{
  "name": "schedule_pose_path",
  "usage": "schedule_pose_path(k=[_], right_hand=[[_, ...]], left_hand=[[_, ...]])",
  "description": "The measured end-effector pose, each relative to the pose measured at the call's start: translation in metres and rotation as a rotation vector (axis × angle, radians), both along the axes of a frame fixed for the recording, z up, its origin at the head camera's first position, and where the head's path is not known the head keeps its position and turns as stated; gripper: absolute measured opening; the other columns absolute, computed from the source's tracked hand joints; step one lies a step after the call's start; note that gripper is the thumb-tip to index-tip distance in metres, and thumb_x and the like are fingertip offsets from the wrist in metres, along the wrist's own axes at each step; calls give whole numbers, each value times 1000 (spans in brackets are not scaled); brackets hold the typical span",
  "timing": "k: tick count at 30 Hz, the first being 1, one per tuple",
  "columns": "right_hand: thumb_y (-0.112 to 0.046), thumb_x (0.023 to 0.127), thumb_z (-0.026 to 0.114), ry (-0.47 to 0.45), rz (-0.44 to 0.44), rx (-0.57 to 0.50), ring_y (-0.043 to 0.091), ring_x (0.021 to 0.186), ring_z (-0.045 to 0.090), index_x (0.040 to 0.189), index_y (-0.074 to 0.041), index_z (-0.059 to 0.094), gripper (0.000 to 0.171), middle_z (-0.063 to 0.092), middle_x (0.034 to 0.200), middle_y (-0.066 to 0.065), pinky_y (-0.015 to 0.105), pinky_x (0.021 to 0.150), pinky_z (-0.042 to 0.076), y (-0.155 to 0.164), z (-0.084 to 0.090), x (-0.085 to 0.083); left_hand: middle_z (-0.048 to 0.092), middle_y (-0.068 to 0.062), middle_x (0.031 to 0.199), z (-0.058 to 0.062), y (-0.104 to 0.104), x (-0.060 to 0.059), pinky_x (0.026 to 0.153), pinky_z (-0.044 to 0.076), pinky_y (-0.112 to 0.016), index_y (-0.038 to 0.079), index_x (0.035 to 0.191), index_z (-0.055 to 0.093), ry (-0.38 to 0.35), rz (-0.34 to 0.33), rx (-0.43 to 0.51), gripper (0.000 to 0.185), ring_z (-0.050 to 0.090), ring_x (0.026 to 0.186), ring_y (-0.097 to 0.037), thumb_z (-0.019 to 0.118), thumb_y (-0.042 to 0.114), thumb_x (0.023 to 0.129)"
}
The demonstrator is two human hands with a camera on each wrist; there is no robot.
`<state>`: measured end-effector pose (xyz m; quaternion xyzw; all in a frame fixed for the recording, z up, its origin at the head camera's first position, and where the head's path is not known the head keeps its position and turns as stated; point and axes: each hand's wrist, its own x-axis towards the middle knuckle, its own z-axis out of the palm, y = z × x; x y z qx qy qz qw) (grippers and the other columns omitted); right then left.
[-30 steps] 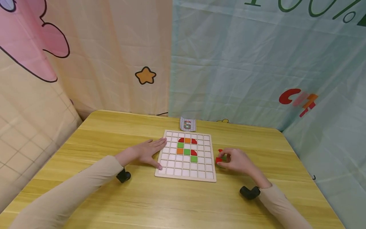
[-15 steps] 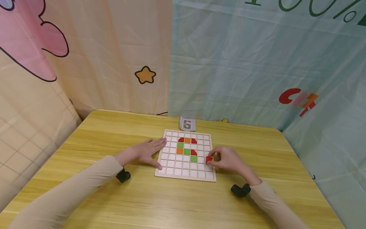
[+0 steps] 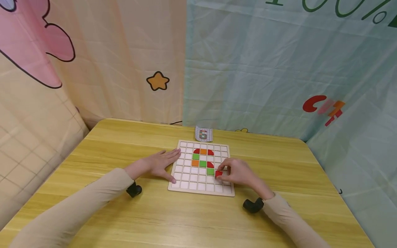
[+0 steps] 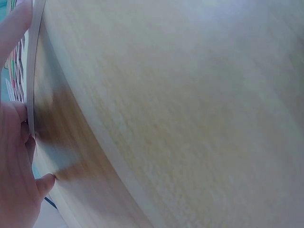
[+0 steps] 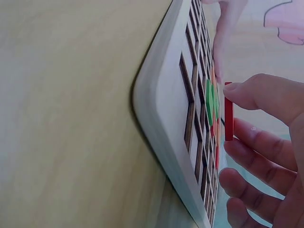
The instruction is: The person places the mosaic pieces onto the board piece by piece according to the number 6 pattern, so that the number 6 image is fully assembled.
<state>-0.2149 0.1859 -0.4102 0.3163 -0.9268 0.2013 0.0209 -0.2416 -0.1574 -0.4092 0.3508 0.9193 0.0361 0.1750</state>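
A pale wooden grid board point(image 3: 186, 186) lies on the table, with red, orange and green tiles set in several of its cells. My left hand point(image 3: 159, 164) lies with fingers spread over the board's left edge. In the left wrist view, the left hand's fingers point(image 4: 14, 28) show at the board's rim. My right hand point(image 3: 237, 171) pinches a red tile point(image 3: 218, 174) between thumb and fingers. This tile overlaps the cell to the right of the lower green tile point(image 3: 210, 171). The right wrist view shows the red tile point(image 5: 229, 111) edge-on, held above the board point(image 5: 156, 90).
Behind the board lies a small pattern card point(image 3: 203, 134) with a coloured figure on a grid. The wooden table point(image 3: 186, 220) extends around the board. Printed curtains point(image 3: 263, 69) hang behind the table's far edge.
My right hand has picked the red tile up from the right of the board and carried it left over the grid. My left hand has stayed in place.
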Motion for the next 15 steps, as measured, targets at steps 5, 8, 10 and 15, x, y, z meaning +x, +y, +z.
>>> schedule_pose_path(k=[5,8,10,15], right_hand=[[-37,76,79,-29,0,-3,2,65,47,87,-22,74,19,67,85,-13,16,57,39,-8,0,1],[-37,76,79,-39,4,2,3,65,47,87,-21,74,20,67,85,-12,17,57,39,-13,0,2],[-37,76,80,-44,14,-1,4,65,46,86,-20,74,21,66,83,-11,17,56,39,-16,1,3],[-37,76,80,-36,49,0,3,62,45,85,-19,74,21,64,79,-11,17,55,39,-21,0,3]], left_hand=[[1,-11,163,0,0,0,119,12,-56,5,155,7,-6,-3,5,113,5,151,-27,54,74,79],[0,-11,163,-1,0,-1,119,12,-56,6,155,6,-7,-2,-5,113,4,151,-27,54,75,79],[0,-11,163,-1,0,-1,119,12,-56,6,155,6,-4,-3,-1,113,5,151,-27,54,74,80],[1,-11,163,1,1,0,119,12,-55,5,155,7,-2,0,4,112,5,151,-27,55,73,80]])
